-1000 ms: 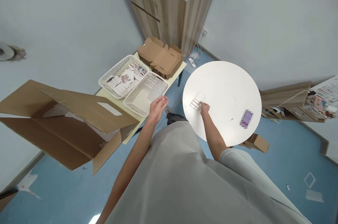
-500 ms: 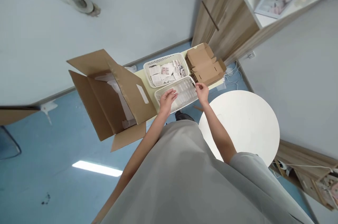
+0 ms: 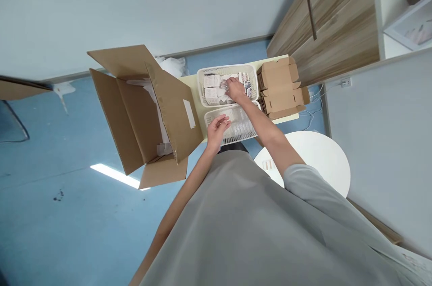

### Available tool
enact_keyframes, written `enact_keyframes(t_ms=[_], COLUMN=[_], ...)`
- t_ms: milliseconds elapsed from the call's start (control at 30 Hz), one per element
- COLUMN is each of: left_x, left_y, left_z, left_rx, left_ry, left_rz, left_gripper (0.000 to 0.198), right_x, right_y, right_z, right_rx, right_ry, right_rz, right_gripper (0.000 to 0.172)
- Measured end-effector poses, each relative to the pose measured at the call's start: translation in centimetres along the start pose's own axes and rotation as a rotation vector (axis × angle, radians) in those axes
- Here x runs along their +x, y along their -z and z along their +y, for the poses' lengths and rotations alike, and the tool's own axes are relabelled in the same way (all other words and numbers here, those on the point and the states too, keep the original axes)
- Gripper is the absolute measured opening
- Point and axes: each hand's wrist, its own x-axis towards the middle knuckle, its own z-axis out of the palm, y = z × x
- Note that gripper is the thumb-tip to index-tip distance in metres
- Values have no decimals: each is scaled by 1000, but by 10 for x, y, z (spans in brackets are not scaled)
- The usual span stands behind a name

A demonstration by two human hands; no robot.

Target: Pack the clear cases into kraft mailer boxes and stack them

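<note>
My right hand (image 3: pixel 235 90) reaches into the far white basket (image 3: pixel 201 88), its fingers spread on small white printed packets (image 3: pixel 211 81). I see nothing clearly gripped in it. Over the left end of the near white basket (image 3: pixel 208 119), my left hand (image 3: pixel 217 130) hovers with fingers loosely curved and apart, holding nothing visible. Clear plastic pieces (image 3: pixel 241 127) lie in that near basket, partly hidden by my right forearm.
A large open cardboard box (image 3: pixel 175 110) stands left of the baskets, with white wrapping inside. Folded brown cartons (image 3: pixel 281 86) are stacked at the right end of the pale yellow table (image 3: pixel 193 87). A round white table (image 3: pixel 317 155) stands close on my right, below a wooden cabinet (image 3: pixel 340 20).
My right hand has moved from the right end of the near basket up and left into the far basket. My left hand stays above the near basket. The view has shifted.
</note>
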Motion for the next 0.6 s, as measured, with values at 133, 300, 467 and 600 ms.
enact_keyframes(t_ms=[133, 300, 467, 600], left_x=[0, 1, -3, -8], left_y=[6, 9, 2, -2], left_z=[-8, -15, -21, -26], left_rx=[-2, -11, 6, -1], left_ry=[-5, -3, -21, -27], left_rz=[38, 71, 41, 37], left_gripper=[38, 40, 42, 45], right_x=[3, -5, -24, -69], right_y=[2, 7, 19, 26], right_z=[-3, -8, -7, -3], right_rx=[-126, -184, -123, 18], right_ry=[-20, -1, -41, -44], right_rz=[-21, -20, 69, 222], right_gripper=[53, 51, 51, 52])
